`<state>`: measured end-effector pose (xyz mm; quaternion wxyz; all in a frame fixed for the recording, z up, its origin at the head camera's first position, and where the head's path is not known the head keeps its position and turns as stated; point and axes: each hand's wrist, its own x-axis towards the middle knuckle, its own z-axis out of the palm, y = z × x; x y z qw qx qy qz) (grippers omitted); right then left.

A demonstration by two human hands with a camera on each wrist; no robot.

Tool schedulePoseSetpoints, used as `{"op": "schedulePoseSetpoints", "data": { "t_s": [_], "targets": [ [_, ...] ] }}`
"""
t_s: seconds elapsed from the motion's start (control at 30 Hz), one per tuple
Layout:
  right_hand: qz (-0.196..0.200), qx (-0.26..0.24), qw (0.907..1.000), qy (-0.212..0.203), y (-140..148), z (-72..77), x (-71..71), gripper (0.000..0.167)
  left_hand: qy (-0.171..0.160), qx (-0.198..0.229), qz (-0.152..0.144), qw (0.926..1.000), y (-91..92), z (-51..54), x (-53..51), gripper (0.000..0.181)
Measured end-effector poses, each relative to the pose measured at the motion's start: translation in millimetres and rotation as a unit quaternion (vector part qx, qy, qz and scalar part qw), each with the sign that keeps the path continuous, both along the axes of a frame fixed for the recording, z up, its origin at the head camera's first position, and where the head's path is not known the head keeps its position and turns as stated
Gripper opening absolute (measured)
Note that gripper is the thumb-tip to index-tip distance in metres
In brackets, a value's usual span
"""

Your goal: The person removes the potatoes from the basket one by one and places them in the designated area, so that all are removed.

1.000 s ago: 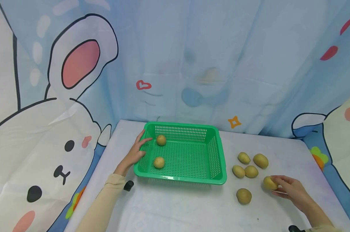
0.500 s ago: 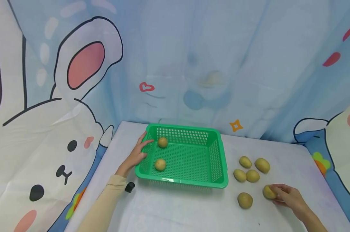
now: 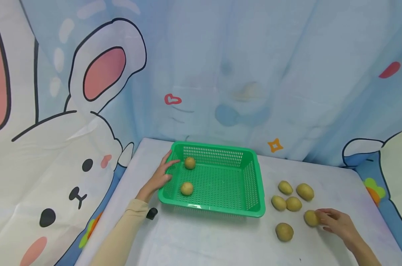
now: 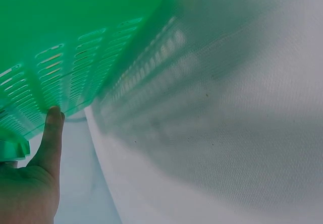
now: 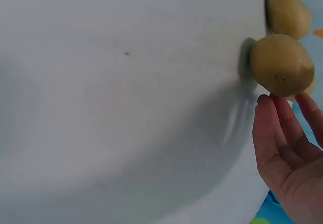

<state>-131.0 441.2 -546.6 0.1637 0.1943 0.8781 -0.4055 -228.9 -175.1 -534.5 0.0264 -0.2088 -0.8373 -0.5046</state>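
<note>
My left hand [image 3: 159, 180] grips the left side of a green plastic basket [image 3: 217, 212], with its fingers over the rim. In the left wrist view the thumb [image 4: 50, 138] presses on the slotted wall. Two potatoes [image 3: 186, 188] lie apart inside the basket, near its left end. On the right part of the table, my right hand [image 3: 338, 223] has its fingertips at the right side of a potato [image 3: 311, 218]. In the right wrist view, fingers reach the lower edge of that potato [image 5: 281, 62]; the thumb tip stands a little apart from it.
Beyond the touched potato lie several more potatoes [image 3: 294, 204] in a loose cluster. A rounder potato [image 3: 284, 232] sits nearer the front. A white cloth covers the table [image 3: 220, 244]. Printed curtains [image 3: 201, 66] hang close behind and at both sides.
The right thumb and fingers have loosened from around the potato, with the thumb now apart from it. The left hand stays on the basket. The whole head view has shifted slightly.
</note>
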Motion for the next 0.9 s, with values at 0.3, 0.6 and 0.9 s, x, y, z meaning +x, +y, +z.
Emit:
{"op": "schedulePoseSetpoints", "data": {
  "t_s": [0.3, 0.6, 0.9],
  "targets": [
    [-0.026, 0.015, 0.9983, 0.05, -1, 17.5, -10.8, 0.065, 0.003, -0.007, -0.001, 1.0, 0.7, 4.1, 0.6, 0.069],
    [-0.019, 0.043, 0.995, 0.088, -13, 27.8, -22.0, 0.061, -0.007, 0.0, 0.0, 1.0, 0.5, 2.2, 3.0, 0.069],
    [0.03, 0.026, 0.9904, 0.132, -43, 36.8, -34.4, 0.064, 0.0, 0.006, -0.004, 1.0, 1.1, 4.1, 1.6, 0.07]
  ]
}}
